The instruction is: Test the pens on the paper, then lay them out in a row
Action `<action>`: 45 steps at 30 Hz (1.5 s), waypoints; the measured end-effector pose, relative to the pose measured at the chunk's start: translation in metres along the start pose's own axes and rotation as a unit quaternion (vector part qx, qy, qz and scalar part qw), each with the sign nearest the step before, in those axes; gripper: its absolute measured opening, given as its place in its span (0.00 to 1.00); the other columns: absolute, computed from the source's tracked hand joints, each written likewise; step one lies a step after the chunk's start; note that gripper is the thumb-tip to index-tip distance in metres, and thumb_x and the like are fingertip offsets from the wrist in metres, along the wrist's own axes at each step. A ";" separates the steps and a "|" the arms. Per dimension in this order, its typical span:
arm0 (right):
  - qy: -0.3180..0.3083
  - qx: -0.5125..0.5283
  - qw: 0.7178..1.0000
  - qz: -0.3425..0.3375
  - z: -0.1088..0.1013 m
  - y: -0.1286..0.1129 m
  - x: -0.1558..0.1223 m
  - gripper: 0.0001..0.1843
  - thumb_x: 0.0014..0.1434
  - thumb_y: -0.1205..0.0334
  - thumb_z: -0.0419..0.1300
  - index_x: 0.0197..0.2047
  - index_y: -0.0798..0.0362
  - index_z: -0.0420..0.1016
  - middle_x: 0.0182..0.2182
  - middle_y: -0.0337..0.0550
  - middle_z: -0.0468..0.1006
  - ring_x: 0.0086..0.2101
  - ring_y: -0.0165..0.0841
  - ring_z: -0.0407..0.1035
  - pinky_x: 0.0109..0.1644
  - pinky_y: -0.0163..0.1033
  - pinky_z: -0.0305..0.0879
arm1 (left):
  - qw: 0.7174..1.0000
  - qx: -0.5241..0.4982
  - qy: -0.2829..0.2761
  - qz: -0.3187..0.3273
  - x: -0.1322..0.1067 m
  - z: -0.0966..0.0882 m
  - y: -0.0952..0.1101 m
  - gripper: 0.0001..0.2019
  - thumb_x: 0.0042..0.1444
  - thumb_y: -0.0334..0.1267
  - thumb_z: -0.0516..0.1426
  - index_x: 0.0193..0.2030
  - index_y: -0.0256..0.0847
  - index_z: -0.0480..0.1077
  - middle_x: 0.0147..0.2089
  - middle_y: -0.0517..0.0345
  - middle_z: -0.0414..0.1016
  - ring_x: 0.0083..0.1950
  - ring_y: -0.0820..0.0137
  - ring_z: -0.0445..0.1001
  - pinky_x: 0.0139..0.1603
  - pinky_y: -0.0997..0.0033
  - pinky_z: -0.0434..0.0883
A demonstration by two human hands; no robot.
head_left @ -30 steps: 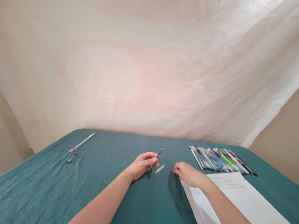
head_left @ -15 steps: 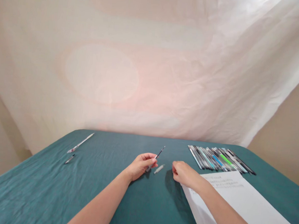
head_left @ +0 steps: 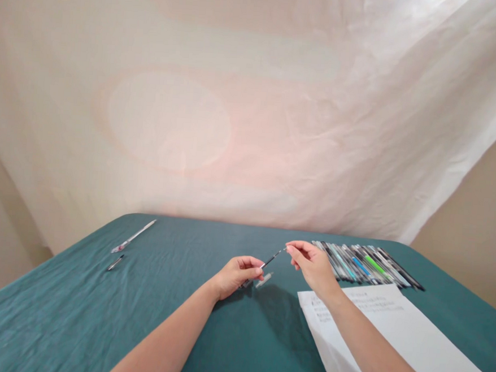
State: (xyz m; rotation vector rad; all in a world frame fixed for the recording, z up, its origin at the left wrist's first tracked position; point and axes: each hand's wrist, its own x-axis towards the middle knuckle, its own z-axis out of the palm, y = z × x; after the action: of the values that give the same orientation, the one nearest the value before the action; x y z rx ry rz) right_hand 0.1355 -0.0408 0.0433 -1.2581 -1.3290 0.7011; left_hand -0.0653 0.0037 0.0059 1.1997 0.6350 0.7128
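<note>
My left hand (head_left: pixel 242 275) pinches a thin, dark pen refill (head_left: pixel 272 259) between thumb and fingertips, its tip slanting up to the right. At that tip, the thumb and forefinger of my right hand (head_left: pixel 309 265) are pressed together; whatever is between them is too small to make out. A short pale translucent pen piece (head_left: pixel 264 280) lies on the cloth just right of my left hand. Another dark piece shows partly under the left fingers, mostly hidden.
A green cloth covers the table (head_left: pixel 228 349). On the right lie a row of several pens (head_left: pixel 365 264) and white paper (head_left: pixel 407 339) with handwriting, under my right forearm. At the left are a long pale pen (head_left: pixel 134 236) and a short dark pen part (head_left: pixel 116 263).
My right hand has risen from near the paper's corner and moved up to the refill's tip. My left hand stays in place, with the refill tilted slightly lower to the right.
</note>
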 end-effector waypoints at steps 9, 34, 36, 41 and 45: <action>-0.008 -0.006 1.000 0.013 0.003 0.002 -0.002 0.21 0.50 0.47 0.56 0.37 0.57 0.73 0.17 0.38 0.68 0.18 0.26 0.60 0.21 0.31 0.56 | 1.000 0.023 -0.014 0.008 0.000 -0.001 -0.001 0.15 0.44 0.40 0.61 0.38 0.34 0.71 0.29 0.52 0.75 0.23 0.78 0.65 0.22 0.79 0.55; -0.213 -0.291 0.921 -0.147 0.022 0.036 -0.015 0.16 0.53 0.64 0.56 0.47 0.51 0.69 0.44 0.45 0.70 0.46 0.36 0.61 0.50 0.42 0.55 | 0.998 -0.063 0.004 0.008 0.002 -0.005 -0.004 0.14 0.41 0.38 0.63 0.36 0.35 0.71 0.30 0.54 0.74 0.33 0.71 0.72 0.36 0.73 0.63; -0.219 -0.316 0.911 -0.152 0.024 0.037 -0.017 0.12 0.53 0.64 0.56 0.43 0.51 0.70 0.43 0.44 0.70 0.45 0.36 0.61 0.49 0.41 0.54 | 0.998 -0.067 0.004 0.006 0.002 -0.005 -0.004 0.14 0.41 0.38 0.63 0.36 0.36 0.71 0.30 0.54 0.74 0.33 0.71 0.72 0.37 0.73 0.63; -0.226 -0.340 0.903 -0.137 0.020 0.036 -0.015 0.05 0.54 0.63 0.56 0.35 0.53 0.69 0.35 0.42 0.71 0.39 0.34 0.64 0.44 0.39 0.56 | 0.997 -0.071 0.008 0.005 0.002 -0.005 -0.003 0.13 0.41 0.37 0.63 0.35 0.36 0.71 0.30 0.55 0.74 0.33 0.72 0.72 0.38 0.73 0.63; -0.218 -0.306 0.915 -0.149 0.011 0.033 -0.010 0.05 0.56 0.62 0.53 0.33 0.53 0.69 0.32 0.41 0.71 0.36 0.32 0.64 0.42 0.38 0.58 | 0.997 -0.070 0.019 -0.003 0.002 -0.005 -0.002 0.14 0.39 0.37 0.64 0.35 0.36 0.71 0.30 0.55 0.74 0.32 0.72 0.72 0.36 0.74 0.63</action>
State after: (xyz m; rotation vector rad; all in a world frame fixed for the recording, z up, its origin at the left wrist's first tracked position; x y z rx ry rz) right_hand 0.1319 -0.0389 0.0074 -1.3747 -2.1768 0.3563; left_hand -0.0671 0.0078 0.0024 1.0560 0.6098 0.7656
